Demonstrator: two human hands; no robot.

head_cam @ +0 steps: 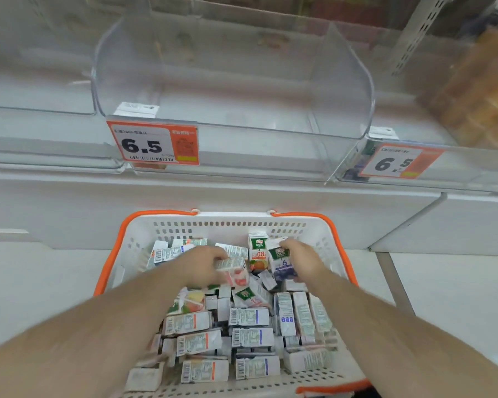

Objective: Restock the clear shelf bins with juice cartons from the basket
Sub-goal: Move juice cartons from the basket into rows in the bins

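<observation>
Down in the basket (322, 234), your left hand (202, 264) gripped a red carton (236, 272), your right hand (302, 258) a blue one (282, 264); you needed both lifted upright into the bin (342, 90) above.

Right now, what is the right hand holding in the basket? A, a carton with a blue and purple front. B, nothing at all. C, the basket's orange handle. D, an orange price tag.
A: the right hand has its fingers curled round a blue and purple carton held upright at the far side of the white basket, beside an orange-fronted carton.
</observation>
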